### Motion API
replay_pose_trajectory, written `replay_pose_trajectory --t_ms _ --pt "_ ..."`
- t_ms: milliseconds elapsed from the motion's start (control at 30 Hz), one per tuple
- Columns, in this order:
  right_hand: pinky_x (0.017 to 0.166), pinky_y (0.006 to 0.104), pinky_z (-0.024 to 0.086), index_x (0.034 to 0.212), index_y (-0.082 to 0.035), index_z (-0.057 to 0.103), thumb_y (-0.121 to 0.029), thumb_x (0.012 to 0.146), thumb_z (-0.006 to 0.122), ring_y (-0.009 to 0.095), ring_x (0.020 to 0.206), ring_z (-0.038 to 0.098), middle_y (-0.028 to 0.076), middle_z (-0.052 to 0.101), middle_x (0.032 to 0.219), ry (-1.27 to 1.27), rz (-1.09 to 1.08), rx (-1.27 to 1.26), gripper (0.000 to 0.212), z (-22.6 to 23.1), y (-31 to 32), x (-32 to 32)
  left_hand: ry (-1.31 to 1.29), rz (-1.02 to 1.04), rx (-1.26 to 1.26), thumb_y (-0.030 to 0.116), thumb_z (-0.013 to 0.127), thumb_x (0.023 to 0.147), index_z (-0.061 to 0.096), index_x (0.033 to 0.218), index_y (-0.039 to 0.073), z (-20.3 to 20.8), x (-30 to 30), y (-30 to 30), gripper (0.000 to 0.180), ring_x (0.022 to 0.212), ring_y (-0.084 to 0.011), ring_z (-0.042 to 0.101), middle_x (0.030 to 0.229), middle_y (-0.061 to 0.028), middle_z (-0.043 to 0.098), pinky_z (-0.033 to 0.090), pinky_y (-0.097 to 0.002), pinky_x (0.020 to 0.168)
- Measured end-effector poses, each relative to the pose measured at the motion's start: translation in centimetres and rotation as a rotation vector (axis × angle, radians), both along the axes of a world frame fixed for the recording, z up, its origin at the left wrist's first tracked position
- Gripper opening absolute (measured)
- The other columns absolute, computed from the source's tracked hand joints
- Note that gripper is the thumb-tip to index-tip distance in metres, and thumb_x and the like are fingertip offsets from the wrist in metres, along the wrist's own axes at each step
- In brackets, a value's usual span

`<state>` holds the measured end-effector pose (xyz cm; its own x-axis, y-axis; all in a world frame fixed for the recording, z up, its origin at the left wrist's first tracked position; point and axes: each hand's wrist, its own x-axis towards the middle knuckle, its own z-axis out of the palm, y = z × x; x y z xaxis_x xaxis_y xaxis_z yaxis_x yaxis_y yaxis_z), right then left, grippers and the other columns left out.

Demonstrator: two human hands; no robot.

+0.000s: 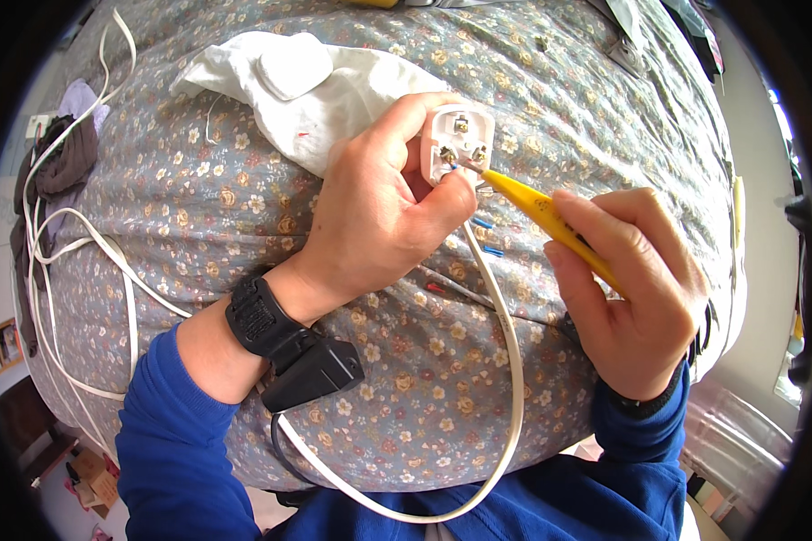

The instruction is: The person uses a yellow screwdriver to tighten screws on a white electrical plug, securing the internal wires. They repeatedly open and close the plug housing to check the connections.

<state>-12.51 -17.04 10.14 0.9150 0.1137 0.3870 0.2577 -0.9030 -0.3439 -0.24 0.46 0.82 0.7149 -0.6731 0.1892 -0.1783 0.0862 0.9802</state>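
Blue sleeves low in frame — open white plug (457,140) is clamped in left hand (379,216), yellow screwdriver (550,221) pinched by right hand (636,288); terminal screw being worked — steady turning needed.

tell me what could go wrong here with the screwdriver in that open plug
The yellow screwdriver tip sits beside the left hand thumb, so a slip could jab it. The open white plug is only pinched in the fingers and might twist. The right hand grips far from the tip, probably reducing control.

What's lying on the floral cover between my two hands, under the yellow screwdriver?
In the head view, the white cable runs down between the left hand and right hand, beside small blue and red wire bits.
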Motion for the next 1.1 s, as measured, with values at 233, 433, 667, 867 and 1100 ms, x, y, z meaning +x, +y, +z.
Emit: replay_pose_trajectory --t_ms 233,433,667,867,1100 --pt "0.063 0.0271 0.053 0.102 0.006 0.071 0.007 0.073 0.077 0.021 0.073 0.067 0.014 0.065 0.086 0.009 -0.001 -0.018 0.03 0.0 0.4 0.1 -0.001 -0.009 0.027 0.01 0.06 0.093 0.043 0.137 -0.004 0.1 0.1 0.0 0.05 0.076 -0.0044 0.062 0.1 -0.0064 0.066 0.054 -0.0194 0.064" --pt "0.062 0.0272 0.053 0.103 0.005 0.071 0.007 0.074 0.077 0.021 0.071 0.067 0.014 0.065 0.085 0.001 -0.007 -0.017 0.03 -0.1 0.5 0.1 0.007 0.007 0.029 0.013 0.063 0.093 0.044 0.137 -0.002 0.0 -0.1 0.0 0.05 0.075 -0.0035 0.061 0.099 -0.0055 0.066 0.053 -0.0187 0.063" --pt "0.058 0.0288 0.052 0.102 0.002 0.072 0.003 0.074 0.078 0.021 0.065 0.066 0.011 0.065 0.081 -0.016 -0.025 -0.063 0.028 -0.1 1.4 0.0 -0.065 0.053 0.023 0.016 0.066 0.094 0.046 0.136 -0.003 -0.1 -0.4 -0.2 0.051 0.073 -0.0031 0.06 0.095 -0.0048 0.067 0.051 -0.0184 0.063" --pt "0.054 0.0295 0.05 0.101 0.002 0.071 0.0 0.073 0.08 0.021 0.06 0.063 0.01 0.06 0.077 0.024 -0.035 -0.236 0.029 0.8 2.2 -0.2 -0.086 0.083 0.047 0.006 0.063 0.092 0.047 0.134 -0.005 -0.1 -0.5 -0.4 0.046 0.075 -0.0034 0.061 0.095 -0.0043 0.067 0.052 -0.019 0.064" --pt "0.047 0.0311 0.044 0.101 0.007 0.068 0.001 0.07 0.079 0.018 0.052 0.055 0.008 0.054 0.074 0.048 0.067 -0.294 0.033 0.9 2.6 0.1 -0.214 0.137 0.099 -0.001 0.062 0.088 0.052 0.128 -0.007 -0.3 -0.5 -0.5 0.042 0.079 -0.0045 0.064 0.094 -0.0066 0.07 0.054 -0.0204 0.066"
